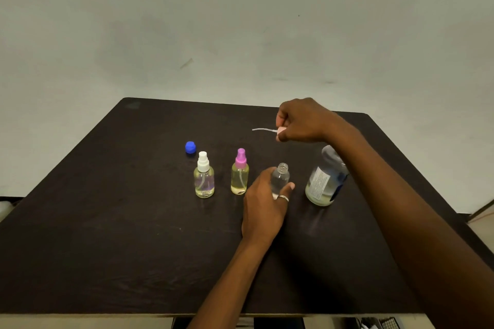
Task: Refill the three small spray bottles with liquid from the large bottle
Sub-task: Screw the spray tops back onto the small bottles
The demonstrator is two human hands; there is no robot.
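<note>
Where the head camera looks down, a dark table fills the lower half. Its far edge meets a pale wall and its near edge runs along the bottom of the picture. Near the middle of the top, well apart from every edge, the bottles stand in a rough row.

At the left is the white-topped spray bottle, upright and holding pale yellow liquid. A blue cap lies just behind and to the left, apart from it. Next, across a gap, stands the pink-topped spray bottle, also upright and yellowish.

Just beside that one the left hand curls round the third small bottle, with digits on either side of it. A ring shows on the hand. That bottle stands on the table with its threaded neck open; how much it holds I cannot tell.

Right of it, across another gap, stands the large bottle, labelled, with pale liquid low in it. The right forearm crosses in front of its shoulder and hides part of its top.

The right hand hangs above the table behind the row, fingers pinched on a pale pink spray head. Its thin white dip tube sticks out leftward in the air, touching nothing.

Dark tabletop runs wide to the left of the row and toward the near edge. The right edge lies nearer, beyond the large bottle.
</note>
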